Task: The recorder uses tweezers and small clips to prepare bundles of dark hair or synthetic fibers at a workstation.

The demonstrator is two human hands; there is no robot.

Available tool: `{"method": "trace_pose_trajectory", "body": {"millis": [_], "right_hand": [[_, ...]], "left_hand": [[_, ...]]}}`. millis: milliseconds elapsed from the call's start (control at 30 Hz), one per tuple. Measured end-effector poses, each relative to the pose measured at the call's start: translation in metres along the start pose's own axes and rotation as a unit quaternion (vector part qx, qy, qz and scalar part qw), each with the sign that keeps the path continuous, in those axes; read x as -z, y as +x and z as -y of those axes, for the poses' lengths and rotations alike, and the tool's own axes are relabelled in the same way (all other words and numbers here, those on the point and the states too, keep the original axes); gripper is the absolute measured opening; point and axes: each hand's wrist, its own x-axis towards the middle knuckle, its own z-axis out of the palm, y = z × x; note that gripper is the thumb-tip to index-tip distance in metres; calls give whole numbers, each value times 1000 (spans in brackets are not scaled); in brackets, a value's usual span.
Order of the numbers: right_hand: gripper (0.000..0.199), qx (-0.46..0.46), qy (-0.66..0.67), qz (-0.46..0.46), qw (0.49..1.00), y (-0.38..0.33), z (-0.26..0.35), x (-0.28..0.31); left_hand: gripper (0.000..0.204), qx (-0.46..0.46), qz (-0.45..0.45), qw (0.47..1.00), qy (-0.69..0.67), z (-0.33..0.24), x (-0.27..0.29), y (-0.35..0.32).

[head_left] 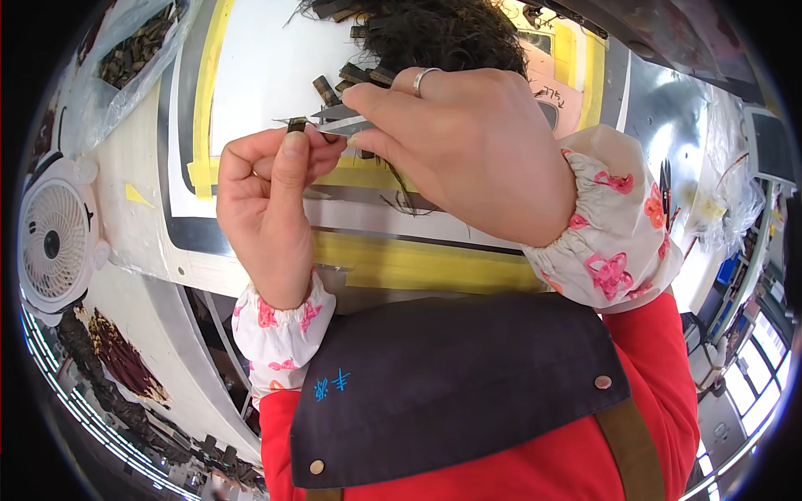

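Observation:
Between the thumb and fingers of my left hand point(271, 188) is a small dark piece point(296, 124), flat and folded-looking, with a thin strand at its edge. My right hand point(480, 138), wearing a ring, grips small metal snips point(344, 125). Their pointed blades reach left to the fingertips of my left hand, right beside the dark piece; the handles are hidden inside my right hand. Just beyond lie several similar small dark pieces point(326, 89), next to a tangled heap of black threads point(447, 37). Loose dark strands hang below my right fingers.
Yellow tape point(418, 263) borders the white work surface point(259, 63). A white fan point(54, 242) stands at the left, below a clear plastic bag point(138, 50) of dark pieces. Marked pink paper point(560, 96) lies beyond my right wrist; crumpled clear plastic point(723, 204) is at the right.

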Motion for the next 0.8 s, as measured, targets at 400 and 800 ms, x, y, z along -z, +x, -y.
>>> {"method": "trace_pose_trajectory", "body": {"millis": [400,800], "right_hand": [[22,89,-50,-51,993,3,-4,-2],[20,136,-145,28,980,14,2,10]], "left_hand": [[15,135,89,975,-152,-1,10,3],[10,72,90,993,-21,-3,6,-1]]}}
